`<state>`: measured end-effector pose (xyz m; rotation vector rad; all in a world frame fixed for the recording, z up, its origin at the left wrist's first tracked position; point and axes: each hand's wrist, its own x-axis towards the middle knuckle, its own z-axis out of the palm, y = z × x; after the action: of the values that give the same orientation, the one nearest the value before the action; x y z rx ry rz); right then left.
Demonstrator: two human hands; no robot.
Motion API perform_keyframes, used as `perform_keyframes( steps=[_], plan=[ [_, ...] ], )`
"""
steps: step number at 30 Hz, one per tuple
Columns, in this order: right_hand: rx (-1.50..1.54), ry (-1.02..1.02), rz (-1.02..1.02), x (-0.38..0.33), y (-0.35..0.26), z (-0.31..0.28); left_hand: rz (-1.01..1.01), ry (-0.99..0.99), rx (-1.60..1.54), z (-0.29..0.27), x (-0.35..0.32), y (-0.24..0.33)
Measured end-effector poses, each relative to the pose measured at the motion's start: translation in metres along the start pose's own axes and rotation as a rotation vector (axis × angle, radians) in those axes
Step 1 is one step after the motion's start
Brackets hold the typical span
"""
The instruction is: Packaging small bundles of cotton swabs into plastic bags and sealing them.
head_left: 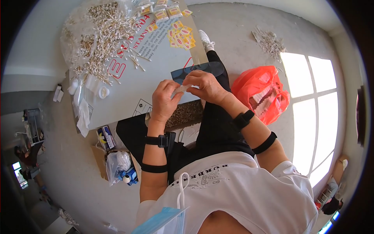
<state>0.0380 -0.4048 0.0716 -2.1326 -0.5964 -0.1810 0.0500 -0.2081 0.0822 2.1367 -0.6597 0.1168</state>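
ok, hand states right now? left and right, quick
Left hand: closed, fingers pinching one end of the small clear packet.
Right hand: closed, fingers pinching the packet's other end.

Counts: two hands, left hand (165,102) and right hand (206,86), on one small clear packet (181,89). One tabletop (156,84). One loose heap of cotton swabs (105,35) at its far left corner, too many to count. Yellow sachets (180,37) at far edge: a dozen-plus, exact count unclear. One orange plastic bag (260,91) on floor. Four black arm bands (156,141).
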Motion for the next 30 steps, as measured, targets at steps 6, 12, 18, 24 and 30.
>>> perform_keyframes(
  steps=[6,12,18,24,30],
  plan=[
    [-0.075,-0.01,-0.053,0.003,-0.001,0.0,0.129,0.016,0.124,0.001,0.003,-0.001],
    [-0.092,-0.01,-0.111,0.004,0.003,0.004,0.156,0.002,0.158,0.006,0.002,-0.001],
    [-0.107,0.007,-0.084,0.0,0.001,0.003,0.151,0.018,0.123,0.006,0.002,0.004],
    [-0.153,0.058,-0.13,0.002,-0.003,0.003,0.197,-0.003,0.184,0.008,0.004,0.004],
    [-0.204,0.055,-0.178,0.006,-0.003,0.009,0.203,0.004,0.187,0.012,0.003,-0.002]
  ],
)
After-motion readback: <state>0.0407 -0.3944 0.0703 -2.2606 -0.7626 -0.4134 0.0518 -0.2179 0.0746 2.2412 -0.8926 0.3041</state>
